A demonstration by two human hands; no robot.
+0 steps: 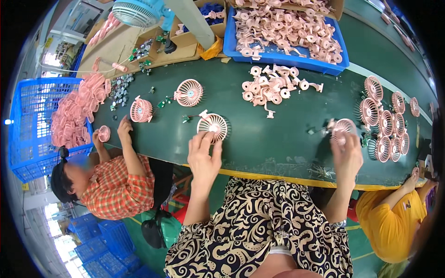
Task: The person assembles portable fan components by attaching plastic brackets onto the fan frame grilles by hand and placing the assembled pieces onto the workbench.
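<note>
My left hand [204,155] has its fingertips closed on the near rim of a round pink fan guard [214,126] on the green table. A small pink piece juts from that guard's upper left. Farther right, my right hand [348,153] grips another pink fan guard [344,125], smeared by motion; a dark wired part [317,131] trails at its left. Beyond my left hand lies one more pink fan guard [190,92], with a small green circuit board [186,119] nearer. A heap of pink ring-ended brackets [273,85] sits between my hands, farther back.
A blue tray [287,63] heaped with pink brackets stands at the back. Several fan guards [385,123] are grouped at right. At left, a co-worker in a checked shirt [118,192] sits by a blue crate [37,99]; another wears yellow [391,222] at right.
</note>
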